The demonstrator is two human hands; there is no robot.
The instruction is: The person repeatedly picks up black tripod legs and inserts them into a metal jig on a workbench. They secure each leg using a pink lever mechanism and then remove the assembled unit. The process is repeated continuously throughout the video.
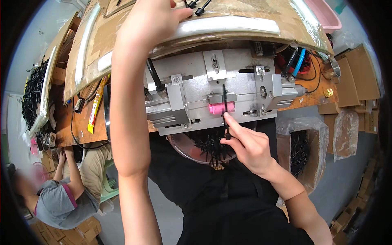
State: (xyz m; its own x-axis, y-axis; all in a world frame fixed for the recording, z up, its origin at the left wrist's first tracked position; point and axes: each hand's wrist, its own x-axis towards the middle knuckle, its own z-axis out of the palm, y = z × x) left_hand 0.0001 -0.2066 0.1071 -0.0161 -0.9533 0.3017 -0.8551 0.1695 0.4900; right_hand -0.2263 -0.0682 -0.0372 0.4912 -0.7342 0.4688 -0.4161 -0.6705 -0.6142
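Note:
A slim black rod point(225, 98) with a thicker end is pinched between the thumb and index finger of my right hand point(250, 149). The rod passes in front of a pink block point(216, 108) at the front middle of a grey metal fixture point(200, 87). Stretched far forward over the cardboard, my left hand point(149, 22) has its thumb apart from a fingertip, close to loose black rods point(199, 11). The top edge cuts off part of that hand.
Under the fixture, a clear bowl point(181, 151) holds many black rods. Cylinders flank the fixture. A plastic-lined carton point(314, 157) of black parts stands to the right. Cardboard point(241, 38) covers the far side. Another person point(61, 200) sits at lower left.

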